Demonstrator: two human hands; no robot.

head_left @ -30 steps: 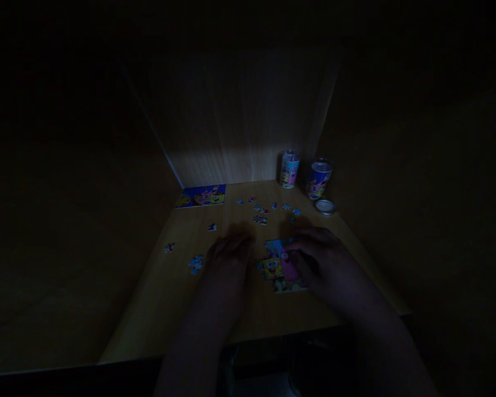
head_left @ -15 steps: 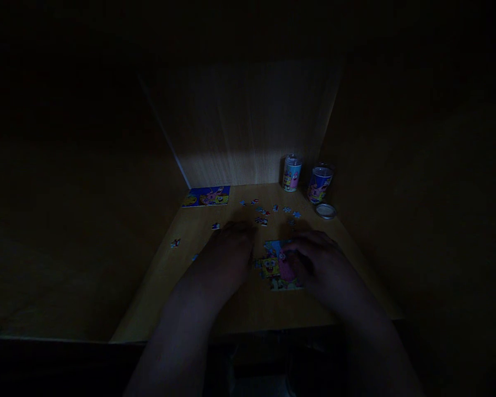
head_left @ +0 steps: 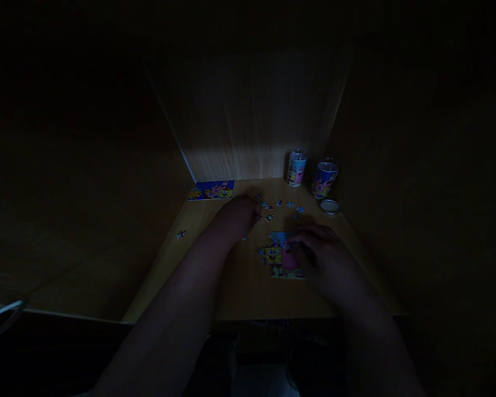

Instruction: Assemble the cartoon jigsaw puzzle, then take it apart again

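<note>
The scene is very dark. A partly joined cartoon jigsaw (head_left: 278, 255) lies on the wooden desk (head_left: 240, 286). My right hand (head_left: 320, 255) rests on its right side with fingers curled down on the pieces. My left hand (head_left: 238, 214) is stretched forward to the loose puzzle pieces (head_left: 279, 207) scattered behind the jigsaw; its fingertips are at the nearest pieces, and the dark hides whether they grip one.
A printed picture card (head_left: 212, 190) lies at the back left. Two printed tubes (head_left: 296, 168) (head_left: 324, 179) stand at the back right, with a round lid (head_left: 329, 206) beside them. A stray piece (head_left: 181, 234) lies at the left. Wooden panels wall the desk on three sides.
My left hand has reached forward from beside the jigsaw to the loose pieces at the back. My right hand has stayed on the jigsaw.
</note>
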